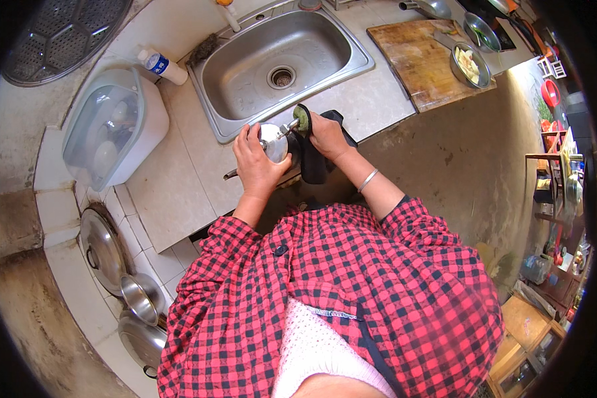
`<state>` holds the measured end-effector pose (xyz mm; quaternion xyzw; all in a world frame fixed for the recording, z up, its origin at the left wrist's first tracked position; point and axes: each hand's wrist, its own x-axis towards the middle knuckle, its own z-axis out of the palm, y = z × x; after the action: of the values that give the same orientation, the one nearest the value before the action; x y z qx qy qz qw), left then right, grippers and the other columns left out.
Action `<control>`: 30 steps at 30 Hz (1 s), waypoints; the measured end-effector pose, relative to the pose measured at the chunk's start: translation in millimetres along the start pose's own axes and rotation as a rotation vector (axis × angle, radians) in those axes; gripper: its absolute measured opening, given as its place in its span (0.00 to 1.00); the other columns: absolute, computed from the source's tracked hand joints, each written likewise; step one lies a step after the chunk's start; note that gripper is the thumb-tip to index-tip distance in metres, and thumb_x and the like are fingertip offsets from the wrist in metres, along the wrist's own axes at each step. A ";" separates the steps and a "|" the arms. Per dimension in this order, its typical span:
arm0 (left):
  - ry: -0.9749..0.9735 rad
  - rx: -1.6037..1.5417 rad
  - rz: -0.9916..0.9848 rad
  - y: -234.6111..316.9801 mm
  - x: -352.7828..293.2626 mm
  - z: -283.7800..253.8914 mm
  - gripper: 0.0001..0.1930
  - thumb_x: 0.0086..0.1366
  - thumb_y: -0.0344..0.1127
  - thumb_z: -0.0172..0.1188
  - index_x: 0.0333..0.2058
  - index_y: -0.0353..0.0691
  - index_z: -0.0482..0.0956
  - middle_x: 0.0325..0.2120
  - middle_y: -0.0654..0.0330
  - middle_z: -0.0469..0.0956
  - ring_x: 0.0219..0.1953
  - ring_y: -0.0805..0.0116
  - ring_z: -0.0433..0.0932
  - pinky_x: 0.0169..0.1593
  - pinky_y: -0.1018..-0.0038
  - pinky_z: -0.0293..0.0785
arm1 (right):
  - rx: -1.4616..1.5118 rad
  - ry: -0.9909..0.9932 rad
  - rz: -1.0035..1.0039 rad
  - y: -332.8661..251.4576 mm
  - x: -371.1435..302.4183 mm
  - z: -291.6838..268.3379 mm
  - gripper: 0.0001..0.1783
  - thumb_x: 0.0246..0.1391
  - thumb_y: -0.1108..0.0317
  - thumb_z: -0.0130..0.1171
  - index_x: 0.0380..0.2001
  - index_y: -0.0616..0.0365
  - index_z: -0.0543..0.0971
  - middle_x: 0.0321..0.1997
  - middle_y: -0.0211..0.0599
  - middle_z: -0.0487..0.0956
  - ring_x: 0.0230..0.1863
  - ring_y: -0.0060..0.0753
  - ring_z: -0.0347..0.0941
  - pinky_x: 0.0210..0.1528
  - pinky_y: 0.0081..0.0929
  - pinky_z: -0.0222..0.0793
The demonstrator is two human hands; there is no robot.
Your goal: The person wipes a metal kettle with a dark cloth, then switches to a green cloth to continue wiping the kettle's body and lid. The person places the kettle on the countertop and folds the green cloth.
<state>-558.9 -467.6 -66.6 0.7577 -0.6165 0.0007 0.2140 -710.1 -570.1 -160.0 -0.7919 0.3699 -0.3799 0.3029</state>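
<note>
At the sink's front edge, my left hand (pixel 253 156) curls round a small, shiny, round metal piece (pixel 274 142). A narrow metal neck on it runs toward my right hand (pixel 330 137). My right hand grips a black cloth (pixel 313 169) with a green fuzzy patch, which touches the end of that neck. The cloth's lower part hangs past the counter edge. A dark handle-like tip shows left of my left wrist; what it belongs to is hidden. The stainless steel sink (pixel 219 76) lies just beyond both hands.
A lidded plastic bin (pixel 154 113) and a white bottle (pixel 172 71) stand left of the sink. To its right, a wooden cutting board (pixel 395 56) bears a metal bowl (pixel 456 71) of pale cut food. Metal lids (pixel 103 245) and a pot (pixel 138 295) sit at lower left.
</note>
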 end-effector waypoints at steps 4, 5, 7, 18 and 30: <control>-0.025 -0.019 0.032 -2.0 -0.4 -1.5 0.45 0.40 0.43 0.74 0.57 0.38 0.62 0.56 0.46 0.63 0.58 0.45 0.61 0.61 0.56 0.60 | 0.034 0.067 0.111 -1.6 -3.7 15.3 0.13 0.49 0.74 0.54 0.40 0.58 0.74 0.36 0.51 0.78 0.38 0.56 0.75 0.36 0.46 0.72; -0.029 -0.026 0.033 -1.7 0.0 -1.4 0.45 0.40 0.43 0.74 0.57 0.38 0.62 0.56 0.46 0.63 0.58 0.45 0.61 0.61 0.56 0.60 | 0.038 0.030 0.187 0.7 -0.7 22.8 0.13 0.48 0.74 0.55 0.39 0.57 0.75 0.35 0.51 0.78 0.38 0.57 0.75 0.37 0.47 0.72; -0.037 -0.035 0.028 -0.8 0.4 -1.4 0.46 0.39 0.43 0.74 0.58 0.38 0.62 0.56 0.46 0.62 0.58 0.45 0.61 0.61 0.56 0.59 | 0.092 0.041 0.315 3.4 1.5 38.2 0.13 0.47 0.74 0.56 0.39 0.57 0.75 0.35 0.52 0.78 0.39 0.58 0.75 0.38 0.47 0.71; -0.181 -0.132 0.012 -15.8 6.3 -8.6 0.63 0.32 0.42 0.78 0.66 0.34 0.49 0.61 0.43 0.56 0.61 0.40 0.56 0.65 0.56 0.57 | 0.482 0.135 0.399 -37.1 -53.3 28.4 0.15 0.53 0.68 0.56 0.44 0.60 0.76 0.40 0.48 0.79 0.44 0.57 0.74 0.46 0.39 0.70; -0.085 -0.066 -0.022 -12.8 3.9 5.3 0.59 0.32 0.39 0.75 0.64 0.29 0.51 0.57 0.43 0.60 0.58 0.42 0.59 0.63 0.57 0.60 | 0.547 0.053 0.248 -70.7 -43.9 -19.4 0.14 0.47 0.76 0.57 0.39 0.59 0.81 0.38 0.44 0.79 0.39 0.50 0.77 0.42 0.35 0.72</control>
<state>-547.5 -471.0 -74.5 0.7564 -0.6162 -0.0540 0.2126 -720.1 -499.8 -112.6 -0.6195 0.3556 -0.4461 0.5392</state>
